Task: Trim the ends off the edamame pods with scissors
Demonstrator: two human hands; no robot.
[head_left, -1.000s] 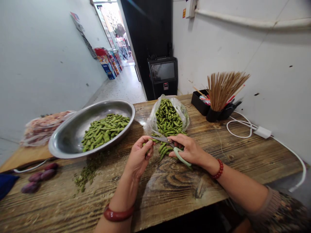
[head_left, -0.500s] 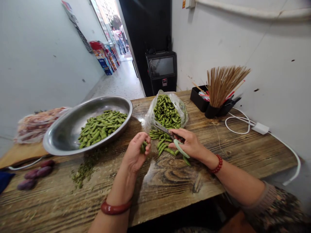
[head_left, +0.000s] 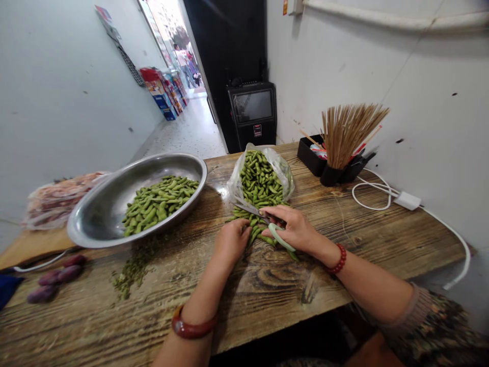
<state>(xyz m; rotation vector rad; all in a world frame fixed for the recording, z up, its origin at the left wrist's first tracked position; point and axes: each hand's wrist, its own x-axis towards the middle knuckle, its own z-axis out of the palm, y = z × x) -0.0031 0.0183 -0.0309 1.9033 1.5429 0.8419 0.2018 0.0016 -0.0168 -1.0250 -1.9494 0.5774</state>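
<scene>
My right hand (head_left: 292,228) is closed round scissors (head_left: 275,233) with pale green handles. Their blades point left across loose edamame pods at the mouth of a clear plastic bag (head_left: 234,179). My left hand (head_left: 232,240) is palm down at the left side of the loose edamame pods (head_left: 256,232), fingers curled onto them; its palm is hidden. More edamame (head_left: 262,176) fills the bag just beyond both hands. To the left, a large steel basin (head_left: 101,206) holds a heap of edamame pods (head_left: 160,201).
Small green trimmings (head_left: 130,272) lie before the basin. Several purple-red oval items (head_left: 59,275) and a bag of what looks like meat (head_left: 63,199) are at left. At back right stand bamboo skewers (head_left: 346,135) in a black holder (head_left: 311,155), beside a white cable (head_left: 407,201).
My left hand has moved right and turned palm down, going from beside the loose pods onto them. The scissors have shifted slightly left with my right hand.
</scene>
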